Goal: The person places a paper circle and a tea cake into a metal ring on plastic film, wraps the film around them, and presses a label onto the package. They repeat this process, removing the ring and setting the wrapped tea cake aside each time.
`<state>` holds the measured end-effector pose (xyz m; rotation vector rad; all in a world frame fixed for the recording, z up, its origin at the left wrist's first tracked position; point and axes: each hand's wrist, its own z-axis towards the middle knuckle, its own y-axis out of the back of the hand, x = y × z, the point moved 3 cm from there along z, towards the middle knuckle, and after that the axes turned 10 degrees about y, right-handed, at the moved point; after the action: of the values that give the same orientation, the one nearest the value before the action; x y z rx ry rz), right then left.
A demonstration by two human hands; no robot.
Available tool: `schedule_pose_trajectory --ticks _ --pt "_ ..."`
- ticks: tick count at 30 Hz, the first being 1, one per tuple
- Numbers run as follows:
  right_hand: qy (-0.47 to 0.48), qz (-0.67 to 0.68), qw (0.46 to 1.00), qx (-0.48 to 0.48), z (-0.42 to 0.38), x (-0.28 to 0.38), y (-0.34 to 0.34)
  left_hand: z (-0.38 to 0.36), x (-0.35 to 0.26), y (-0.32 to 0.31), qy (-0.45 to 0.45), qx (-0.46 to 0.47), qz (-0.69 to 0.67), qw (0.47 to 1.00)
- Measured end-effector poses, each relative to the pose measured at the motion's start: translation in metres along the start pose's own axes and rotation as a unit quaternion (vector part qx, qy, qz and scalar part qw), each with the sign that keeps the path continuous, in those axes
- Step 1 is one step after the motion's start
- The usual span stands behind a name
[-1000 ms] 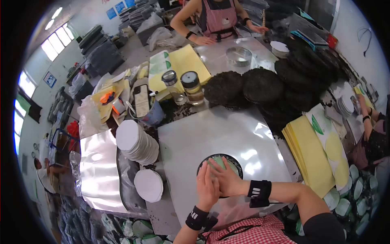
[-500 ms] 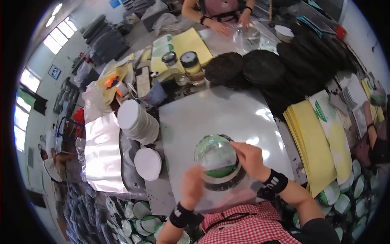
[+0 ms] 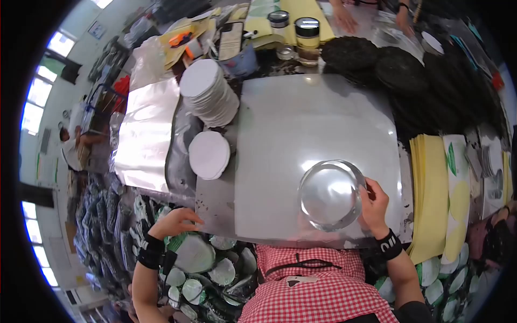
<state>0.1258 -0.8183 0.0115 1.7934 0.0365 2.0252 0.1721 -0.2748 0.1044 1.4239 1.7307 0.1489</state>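
My right hand (image 3: pixel 374 203) has its fingers closed on the right edge of a clear round ring (image 3: pixel 347 215) that rests on a shiny metal plate (image 3: pixel 280 118). Nothing dark or green shows inside the ring; the plate's glare comes through it. Out past the plate's lower left corner is my left hand (image 3: pixel 176 223), its fingers stretched toward the plate and holding nothing. Just below that hand lies a clear-wrapped round package (image 3: pixel 196 255), pale green, on a heap of similar wrapped packages.
A tall stack of white discs (image 3: pixel 202 81) and a lower one (image 3: pixel 209 155) stand left of the plate, near silvery sheets (image 3: pixel 148 134). Dark round cakes (image 3: pixel 401 70) and lidded jars (image 3: pixel 307 37) are behind. Yellow paper (image 3: pixel 428 188) lies right. A co-worker's hands (image 3: pixel 344 19) show at the back.
The green-labelled round package has left the ring on the plate. My left hand has swung left, off the plate, and is open. My right hand has come down onto the ring. The view has shifted.
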Motion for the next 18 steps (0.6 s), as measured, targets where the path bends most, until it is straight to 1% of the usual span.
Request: schedule_pose_trajectory --ticks 1,2,3,4,5,6,7,8,10,11,12,13,15,16,17,18 --pt "0.008 0.007 1.0 -0.001 0.0 -0.001 -0.004 0.003 -0.004 -0.008 0.016 -0.035 0.012 0.999" --pt "0.013 0.011 1.0 -0.006 -0.003 0.0 -0.006 0.015 -0.018 -0.022 0.004 -0.071 -0.018 0.997" --pt "0.015 0.012 1.0 -0.016 -0.008 -0.001 -0.005 0.031 -0.038 -0.04 -0.064 -0.09 0.006 0.994" --pt "-0.026 0.061 0.998 0.009 -0.014 -0.005 -0.005 0.048 -0.058 -0.059 -0.138 -0.103 0.03 0.985" --pt "0.053 -0.011 0.997 0.054 -0.016 0.003 -0.003 0.068 -0.072 -0.076 -0.153 -0.125 0.076 0.977" --pt "0.127 -0.087 0.983 0.099 -0.018 0.015 -0.002 0.083 -0.079 -0.089 -0.17 -0.146 0.12 0.967" --pt "0.196 -0.163 0.956 0.146 -0.023 0.023 -0.002 0.09 -0.073 -0.095 -0.173 -0.159 0.099 0.967" --pt "0.207 -0.19 0.942 0.184 -0.032 0.023 -0.002 0.094 -0.064 -0.101 -0.175 -0.173 0.078 0.966" --pt "0.19 -0.165 0.95 0.187 -0.05 0.01 0.001 0.096 -0.058 -0.102 -0.181 -0.194 0.052 0.963" --pt "0.188 -0.147 0.951 0.194 -0.05 0.015 -0.002 0.095 -0.059 -0.101 -0.187 -0.186 0.059 0.963" --pt "0.214 -0.154 0.943 0.202 -0.051 0.023 0.0 0.094 -0.059 -0.099 -0.191 -0.182 0.066 0.962" --pt "0.25 -0.129 0.933 0.223 -0.054 0.034 -0.003 0.093 -0.059 -0.097 -0.194 -0.179 0.073 0.962" --pt "0.32 -0.076 0.908 0.26 -0.057 0.068 -0.024 0.099 -0.057 -0.093 -0.191 -0.163 0.027 0.968" --pt "0.353 -0.075 0.879 0.312 -0.06 0.078 -0.042 0.104 -0.057 -0.088 -0.193 -0.152 0.007 0.969" --pt "0.387 -0.077 0.845 0.36 -0.061 0.088 -0.062 0.102 -0.073 -0.068 -0.176 -0.212 -0.017 0.961" --pt "0.42 -0.081 0.808 0.406 -0.06 0.093 -0.074 0.091 -0.103 -0.041 -0.159 -0.272 -0.043 0.948"
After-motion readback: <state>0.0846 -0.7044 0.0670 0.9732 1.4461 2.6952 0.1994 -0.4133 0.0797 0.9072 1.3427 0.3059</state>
